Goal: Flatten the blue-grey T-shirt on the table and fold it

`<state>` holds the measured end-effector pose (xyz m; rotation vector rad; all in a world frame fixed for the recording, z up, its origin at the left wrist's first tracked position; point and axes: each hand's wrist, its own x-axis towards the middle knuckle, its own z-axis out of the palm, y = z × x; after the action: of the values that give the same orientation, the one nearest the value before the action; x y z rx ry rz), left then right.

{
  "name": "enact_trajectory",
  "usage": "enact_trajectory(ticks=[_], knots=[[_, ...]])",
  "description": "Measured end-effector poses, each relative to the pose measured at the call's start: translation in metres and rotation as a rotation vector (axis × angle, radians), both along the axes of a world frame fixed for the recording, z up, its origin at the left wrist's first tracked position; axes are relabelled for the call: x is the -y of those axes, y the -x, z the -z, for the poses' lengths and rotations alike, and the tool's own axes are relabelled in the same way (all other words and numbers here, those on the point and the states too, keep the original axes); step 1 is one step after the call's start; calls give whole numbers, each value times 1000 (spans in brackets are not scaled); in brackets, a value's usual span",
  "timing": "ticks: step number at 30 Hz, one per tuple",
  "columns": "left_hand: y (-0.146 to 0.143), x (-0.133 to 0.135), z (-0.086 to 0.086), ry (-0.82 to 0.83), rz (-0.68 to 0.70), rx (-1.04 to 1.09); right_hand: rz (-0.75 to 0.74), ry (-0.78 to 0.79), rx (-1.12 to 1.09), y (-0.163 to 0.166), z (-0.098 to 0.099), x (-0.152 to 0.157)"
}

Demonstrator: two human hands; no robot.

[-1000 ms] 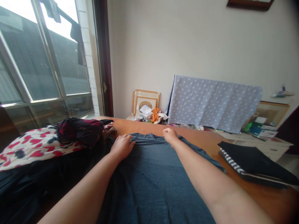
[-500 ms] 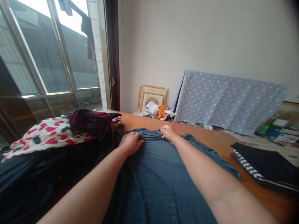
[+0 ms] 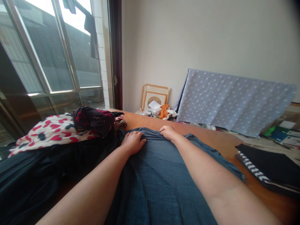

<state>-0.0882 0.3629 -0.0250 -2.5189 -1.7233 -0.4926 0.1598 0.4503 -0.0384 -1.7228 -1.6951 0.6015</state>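
A dark blue-grey shirt (image 3: 164, 175) lies spread over the wooden tabletop, its far edge creased between my hands. My left hand (image 3: 134, 142) rests palm down near the shirt's far left corner, fingers laid over the fabric and thumb apart. At the middle of the far edge, my right hand (image 3: 167, 132) is closed, pinching the shirt's cloth. To the right, a sleeve of the shirt (image 3: 225, 161) stretches out past my forearm.
On the left sit a black garment (image 3: 39, 168), a white cloth with red hearts (image 3: 51, 131) and a bunched dark red-and-black garment (image 3: 93, 121). Folded clothes (image 3: 269, 165) are stacked on the right. Beyond the table (image 3: 138, 120) stand picture frames (image 3: 154, 93) and a polka-dot cloth (image 3: 232, 100).
My right hand has shifted slightly left along the shirt's far edge, and the cloth between my hands is more gathered. My left hand stays on the shirt. The view has turned slightly left.
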Motion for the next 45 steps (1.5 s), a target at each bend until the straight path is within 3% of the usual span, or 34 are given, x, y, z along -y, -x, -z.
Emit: enact_trajectory(ticks=[6,15,26,45], knots=[[-1,2,-3,26,-9,19,65,-81,-15,-8,1,2],[-1,3,-3,25,-14,24,-115,-125,33,-17,-7,12],[-2,3,-2,25,-30,33,-174,-257,207,-17,-8,20],[-1,0,2,7,-32,40,-394,-224,495,-8,-25,48]])
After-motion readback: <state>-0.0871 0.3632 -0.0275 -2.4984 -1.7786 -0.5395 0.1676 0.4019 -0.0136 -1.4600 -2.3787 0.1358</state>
